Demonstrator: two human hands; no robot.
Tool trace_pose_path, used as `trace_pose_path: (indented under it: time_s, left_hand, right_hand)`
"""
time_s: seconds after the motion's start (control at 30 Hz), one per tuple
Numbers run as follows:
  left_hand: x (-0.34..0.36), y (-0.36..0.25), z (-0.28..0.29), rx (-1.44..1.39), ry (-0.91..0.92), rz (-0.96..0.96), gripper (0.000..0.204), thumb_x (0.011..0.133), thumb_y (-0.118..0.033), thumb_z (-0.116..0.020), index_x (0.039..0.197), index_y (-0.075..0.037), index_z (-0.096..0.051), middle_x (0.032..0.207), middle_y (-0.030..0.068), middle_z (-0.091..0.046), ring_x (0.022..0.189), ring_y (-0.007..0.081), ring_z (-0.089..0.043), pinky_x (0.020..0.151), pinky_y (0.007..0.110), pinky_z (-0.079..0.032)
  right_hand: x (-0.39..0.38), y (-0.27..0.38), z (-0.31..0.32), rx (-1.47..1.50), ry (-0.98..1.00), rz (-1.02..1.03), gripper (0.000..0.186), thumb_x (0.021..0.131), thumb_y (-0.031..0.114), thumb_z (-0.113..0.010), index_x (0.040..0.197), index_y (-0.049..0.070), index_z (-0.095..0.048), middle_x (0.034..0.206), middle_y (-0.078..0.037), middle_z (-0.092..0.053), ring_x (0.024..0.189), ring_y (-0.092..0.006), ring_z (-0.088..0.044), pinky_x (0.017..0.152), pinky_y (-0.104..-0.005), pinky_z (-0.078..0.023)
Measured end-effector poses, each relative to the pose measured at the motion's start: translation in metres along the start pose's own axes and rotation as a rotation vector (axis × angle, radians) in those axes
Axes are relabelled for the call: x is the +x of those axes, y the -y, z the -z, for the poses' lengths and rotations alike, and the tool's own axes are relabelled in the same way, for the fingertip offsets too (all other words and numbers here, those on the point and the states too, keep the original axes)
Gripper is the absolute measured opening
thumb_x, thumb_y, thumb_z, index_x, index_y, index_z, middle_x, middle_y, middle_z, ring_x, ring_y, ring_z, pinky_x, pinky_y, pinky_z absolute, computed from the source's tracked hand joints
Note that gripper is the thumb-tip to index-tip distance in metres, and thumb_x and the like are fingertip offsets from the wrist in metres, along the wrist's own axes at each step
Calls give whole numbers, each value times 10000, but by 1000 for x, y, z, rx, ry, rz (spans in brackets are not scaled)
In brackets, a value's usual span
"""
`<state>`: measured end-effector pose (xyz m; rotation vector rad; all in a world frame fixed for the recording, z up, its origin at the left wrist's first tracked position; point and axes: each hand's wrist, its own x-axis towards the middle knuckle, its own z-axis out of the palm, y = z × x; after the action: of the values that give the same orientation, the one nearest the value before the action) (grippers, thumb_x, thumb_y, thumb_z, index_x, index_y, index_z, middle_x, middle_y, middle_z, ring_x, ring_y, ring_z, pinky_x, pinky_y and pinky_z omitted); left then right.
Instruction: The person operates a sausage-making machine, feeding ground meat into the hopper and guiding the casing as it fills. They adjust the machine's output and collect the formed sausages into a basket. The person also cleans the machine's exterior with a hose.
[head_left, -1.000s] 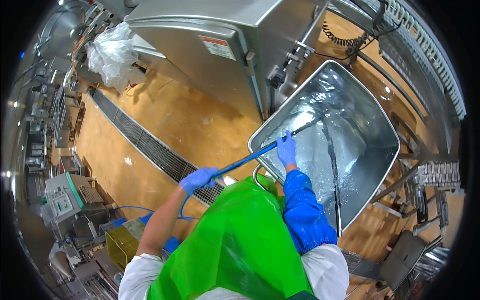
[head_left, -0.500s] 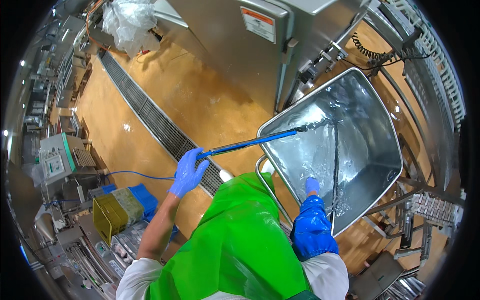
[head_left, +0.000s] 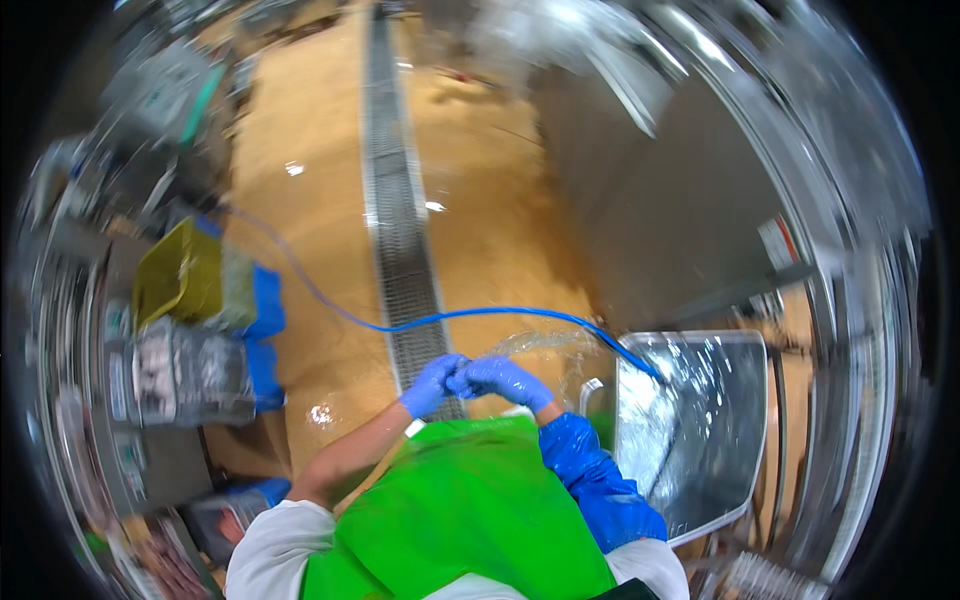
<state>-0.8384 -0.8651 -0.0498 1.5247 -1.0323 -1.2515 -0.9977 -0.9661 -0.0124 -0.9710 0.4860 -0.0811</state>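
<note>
My left hand [head_left: 432, 388] and my right hand [head_left: 500, 379], both in blue gloves, meet in front of my green apron [head_left: 450, 500], above the floor drain. Their fingers are closed against each other; whether anything lies between them is hidden. A blue sleeve cover [head_left: 595, 475] is on my right forearm, while the left forearm is bare. Beyond the hands, a blue hose [head_left: 480, 311] curves from the left and reaches into a metal tub [head_left: 760, 400] at my right. Wet streaks show on the tub's inside, and splashed water is blurred near my right hand.
A long floor drain [head_left: 385, 140] runs away through the orange-brown wet floor [head_left: 300, 220]. At left are a yellow crate [head_left: 160, 275] and a clear, bagged bin [head_left: 190, 375]. A large steel cabinet [head_left: 680, 190] stands at right, beyond the tub. Much of the view is motion-blurred.
The view has swung left, so the tub sits farther right. My left hand has let go of the hose, and my right hand has come out of the tub to meet it.
</note>
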Motion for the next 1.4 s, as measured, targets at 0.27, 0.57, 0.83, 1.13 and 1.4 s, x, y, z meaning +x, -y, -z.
trace_pose_path:
  time_s: [0.27,0.57,0.83,1.13,1.4]
  left_hand:
    - [-132,85,189,-595,-253,354,329,871,-331,-490,661,-89,-562,550,16,-487,438,87,-407,416,240,-341]
    - [-245,189,267,-541,-614,534,332,843,-351,-485,743,-77,-642,688,58,-613,615,146,-565,561,301,-458]
    - [-371,230,283,235,-422,1244,370,800,-254,-412,985,-40,-651,1065,176,-615,1009,311,-583,822,449,-465]
    - [-402,193,339,-80,-897,1053,388,792,-362,-474,986,-73,-647,1064,169,-605,989,338,-562,850,433,-437]
    - [-396,214,371,-225,-774,973,483,833,-466,-385,890,-75,-663,926,185,-634,872,336,-594,772,443,-439]
  right_hand:
    - [154,-14,-146,-701,226,-410,298,866,292,-539,1016,62,-653,914,-26,-638,807,-113,-581,705,-250,-454]
    - [313,-13,-197,-878,249,-586,284,840,298,-574,990,67,-643,853,-39,-643,706,-121,-591,614,-239,-438]
    - [470,-48,-298,-764,389,-546,297,821,323,-591,954,64,-650,796,-43,-638,660,-127,-591,594,-245,-447]
    - [592,-67,-426,-768,695,-491,298,857,280,-501,978,60,-662,808,-47,-643,645,-99,-569,574,-197,-423]
    - [611,-129,-528,-980,940,-452,350,911,284,-417,1035,45,-640,839,-33,-644,698,-108,-587,630,-230,-444]
